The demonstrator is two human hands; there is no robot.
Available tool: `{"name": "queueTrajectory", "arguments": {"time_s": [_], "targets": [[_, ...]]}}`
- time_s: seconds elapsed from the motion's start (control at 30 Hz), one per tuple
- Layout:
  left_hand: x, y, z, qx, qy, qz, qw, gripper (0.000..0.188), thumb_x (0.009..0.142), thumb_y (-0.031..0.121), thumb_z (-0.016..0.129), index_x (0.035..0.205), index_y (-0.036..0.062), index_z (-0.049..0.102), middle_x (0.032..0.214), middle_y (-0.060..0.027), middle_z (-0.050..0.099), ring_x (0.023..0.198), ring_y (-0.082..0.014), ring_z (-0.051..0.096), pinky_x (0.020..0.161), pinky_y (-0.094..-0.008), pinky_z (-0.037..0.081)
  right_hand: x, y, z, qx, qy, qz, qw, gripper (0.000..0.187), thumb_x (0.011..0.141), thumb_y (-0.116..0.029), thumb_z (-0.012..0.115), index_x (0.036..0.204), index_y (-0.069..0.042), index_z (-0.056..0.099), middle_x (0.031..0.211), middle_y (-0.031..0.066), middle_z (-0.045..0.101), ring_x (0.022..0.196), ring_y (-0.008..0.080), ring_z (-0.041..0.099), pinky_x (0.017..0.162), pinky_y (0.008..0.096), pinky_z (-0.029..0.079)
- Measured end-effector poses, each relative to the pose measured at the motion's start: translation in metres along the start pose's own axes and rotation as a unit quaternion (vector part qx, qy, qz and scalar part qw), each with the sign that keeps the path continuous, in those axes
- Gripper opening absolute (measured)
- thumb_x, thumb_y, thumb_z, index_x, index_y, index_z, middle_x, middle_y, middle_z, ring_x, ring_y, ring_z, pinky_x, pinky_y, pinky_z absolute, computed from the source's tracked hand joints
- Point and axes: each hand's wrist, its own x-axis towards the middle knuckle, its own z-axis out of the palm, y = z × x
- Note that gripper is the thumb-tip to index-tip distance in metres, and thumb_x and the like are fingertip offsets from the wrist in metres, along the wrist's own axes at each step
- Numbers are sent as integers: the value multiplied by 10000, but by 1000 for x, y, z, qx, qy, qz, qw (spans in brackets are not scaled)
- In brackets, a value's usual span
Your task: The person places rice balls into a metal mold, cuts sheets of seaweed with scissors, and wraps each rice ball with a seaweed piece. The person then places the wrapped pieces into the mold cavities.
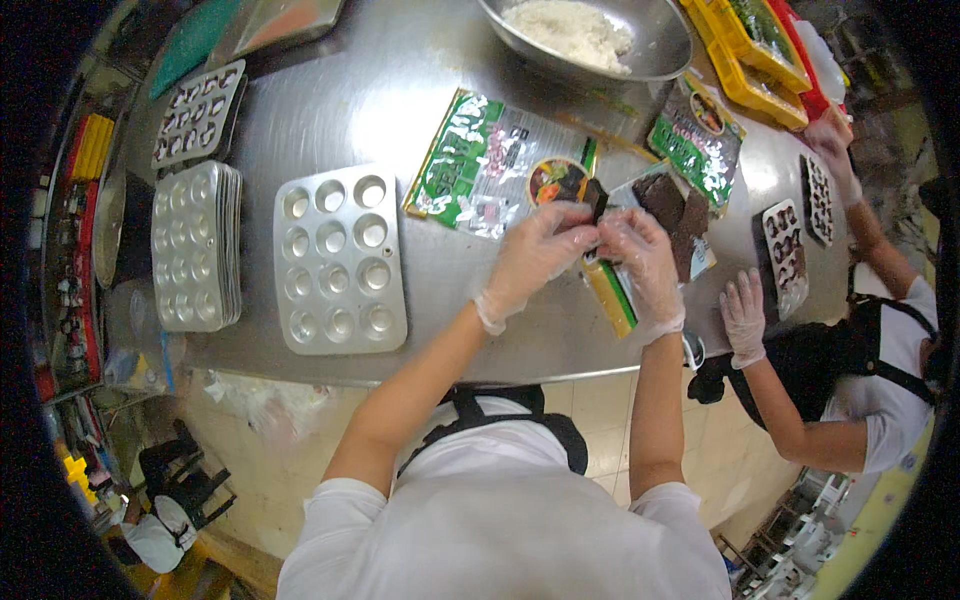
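Across the scene runs the big steel table (330, 120), and up at its far side sits the mixing bowl (660, 45), white rice (565, 30) heaped inside. Over to the left, one twelve-cup muffin tin (318, 258) lies flat with its cups bare, just beside a stack of muffin tins (190, 245). In the middle, a green-and-silver packet (515, 150) lies flat, right behind the working hands, with a smaller-looking green packet (700, 140) farther right. Below that one, dark seaweed sheets (675, 205) overlap just beyond the right hand (645, 265).

And here's the action! Both hands wear clear gloves and meet at the fingertips over the table's near side. The left hand (540, 250) has its fingers drawn together, pinching a small dark seaweed piece (597, 197) that pokes up above the fingertips. The right hand curls in tight against it, fingers bent, but its grip is hidden, so I can't tell whether it clasps the piece too. Under them, a gold-and-green strip (610, 300) slants toward the table's near edge.
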Motion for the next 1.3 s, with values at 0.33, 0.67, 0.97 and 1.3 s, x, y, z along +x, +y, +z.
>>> {"name": "queueTrajectory", "arguments": {"time_s": [0.33,0.67,0.97,1.3], "targets": [[-3,4,-6,-49,3,-39,998,313,819,200,623,1049,-1,558,946,-39,588,873,-99,531,780,-225,425,1,2,4,9,-8,20,1000,190,839,-224,586,887,-41,568,855,9,561,795,91,538,709,244,465],[-2,0,-9,-53,-5,-26,998,278,824,176,615,1038,6,563,942,-39,587,882,-101,532,797,-225,422,3,5,1,27,-16,12,999,207,822,-227,618,905,-46,564,851,1,559,787,92,549,680,240,476],[1,5,-7,-79,-11,-38,996,283,820,186,621,1031,7,562,946,-37,586,876,-101,538,799,-228,421,9,11,-7,90,-37,36,995,206,805,-223,636,904,-59,560,855,-9,550,779,86,538,696,243,458],[7,-1,-3,-35,-10,-43,998,327,809,191,633,1054,-5,541,957,-57,582,889,-112,537,800,-236,422,11,7,-11,83,-29,50,995,169,804,-195,625,884,-61,559,827,-11,548,769,92,539,686,246,468]]}}
